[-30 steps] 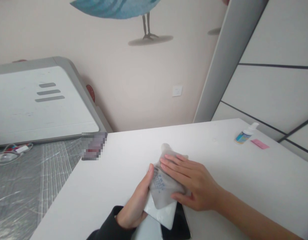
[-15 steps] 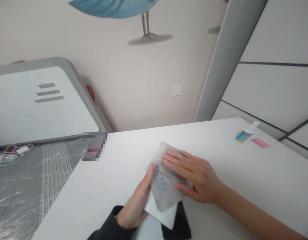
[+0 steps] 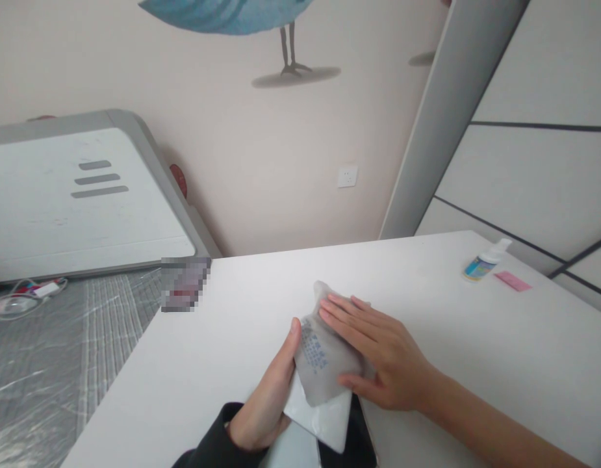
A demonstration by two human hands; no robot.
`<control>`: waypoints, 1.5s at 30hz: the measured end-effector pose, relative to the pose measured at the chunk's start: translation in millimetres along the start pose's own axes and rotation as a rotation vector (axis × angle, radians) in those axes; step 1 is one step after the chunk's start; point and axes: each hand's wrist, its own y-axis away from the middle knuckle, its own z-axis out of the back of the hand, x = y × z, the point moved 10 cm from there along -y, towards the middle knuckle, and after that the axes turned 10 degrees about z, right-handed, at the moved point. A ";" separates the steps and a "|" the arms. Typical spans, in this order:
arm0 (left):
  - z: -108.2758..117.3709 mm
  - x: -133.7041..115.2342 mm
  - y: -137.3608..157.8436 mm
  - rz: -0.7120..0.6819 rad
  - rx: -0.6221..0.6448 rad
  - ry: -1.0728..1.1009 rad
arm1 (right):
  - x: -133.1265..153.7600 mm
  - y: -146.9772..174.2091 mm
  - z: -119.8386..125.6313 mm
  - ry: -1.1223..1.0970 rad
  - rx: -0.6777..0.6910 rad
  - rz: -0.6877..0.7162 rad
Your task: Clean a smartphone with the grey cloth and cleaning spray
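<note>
Resting flat on the grey cloth (image 3: pixel 325 377) at three o'clock: right hand (image 3: pixel 385 357), fingers outstretched! Left hand (image 3: pixel 267 393) clasps the white slab (image 3: pixel 324 426) underneath at nine, black device (image 3: pixel 360 437) at six.

The person's left hand (image 3: pixel 268 396), in a dark sleeve (image 3: pixel 222 439), grips a flat white object (image 3: pixel 329 422) by its side, while the right hand (image 3: pixel 390 354) lies with fingers outstretched on a thin grey cloth (image 3: pixel 324 380) with blue print that covers the object's upper part. Below them a black-faced flat device (image 3: pixel 356 435) lies partly hidden on the white table (image 3: pixel 222 325), whose far right corner holds a white-capped bottle (image 3: pixel 485 263) just beside a pink slip (image 3: pixel 512 281). Behind, the pale wall (image 3: pixel 281 162) carries a socket (image 3: pixel 347 177) and a painted blue bird (image 3: pixel 227 16), cut off by the top edge.
</note>
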 end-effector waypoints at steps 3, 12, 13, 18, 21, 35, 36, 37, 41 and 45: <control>-2.1 6.9 -1.0 0.053 0.025 -0.016 | -2.8 0.2 29.3 -0.010 -0.224 -0.049; 2.2 17.6 -3.0 0.083 0.013 0.000 | -4.0 -4.2 28.2 -0.021 -0.231 -0.025; 4.4 16.5 -3.8 0.067 -0.003 0.011 | -2.5 -3.8 22.8 -0.027 -0.189 -0.002; 6.7 13.4 -7.7 0.018 -0.018 0.018 | -0.2 3.5 11.1 0.036 -0.083 0.101; -2.4 14.2 -9.8 0.029 0.049 0.025 | -5.6 6.8 14.1 0.112 -0.120 0.076; 6.5 17.5 -18.4 -0.007 0.054 0.037 | 2.1 9.1 9.1 0.109 -0.113 0.169; 6.1 18.2 -17.4 0.005 0.059 0.029 | 1.8 9.2 9.1 0.115 -0.115 0.165; 4.5 19.8 -16.2 0.025 0.075 0.015 | 0.5 9.4 9.5 0.127 -0.120 0.149; 1.6 25.5 -11.3 0.085 0.114 -0.010 | 1.0 8.3 8.1 0.118 -0.109 0.120; 13.2 21.5 -10.6 0.037 0.010 0.032 | 1.6 4.7 5.1 0.043 -0.079 0.103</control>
